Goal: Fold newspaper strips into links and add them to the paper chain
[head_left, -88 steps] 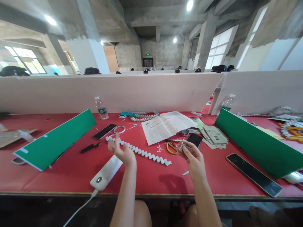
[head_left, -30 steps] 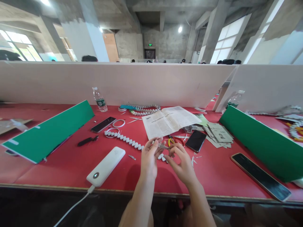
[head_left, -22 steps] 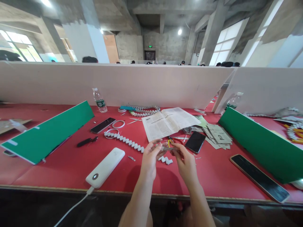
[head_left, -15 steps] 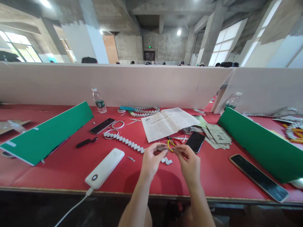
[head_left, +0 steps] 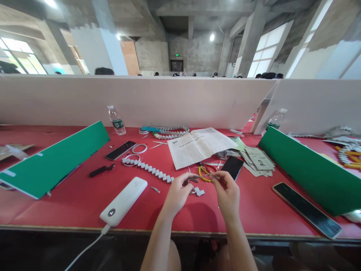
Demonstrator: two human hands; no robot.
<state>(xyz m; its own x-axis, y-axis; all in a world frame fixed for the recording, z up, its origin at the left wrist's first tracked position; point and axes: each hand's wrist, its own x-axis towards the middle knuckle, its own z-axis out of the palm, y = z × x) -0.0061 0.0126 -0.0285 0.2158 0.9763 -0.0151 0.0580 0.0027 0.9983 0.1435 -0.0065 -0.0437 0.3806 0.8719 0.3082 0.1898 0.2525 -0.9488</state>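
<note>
Left hand (head_left: 178,191) has neared right hand (head_left: 228,192), fingers of both pinching a thin strip (head_left: 203,176).

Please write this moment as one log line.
left hand: holds thin greyish paper strip; right hand: pinches same strip; red table: white zigzag paper chain

The thin strip (head_left: 203,175) and folded chain (head_left: 155,171) look like matt paper, as does the creased newspaper (head_left: 201,146) toward the table's (head_left: 254,214) back edge. Near its front edge, the power bank (head_left: 125,199) looks smooth and plastic, the phone (head_left: 306,209) glossy.
</note>
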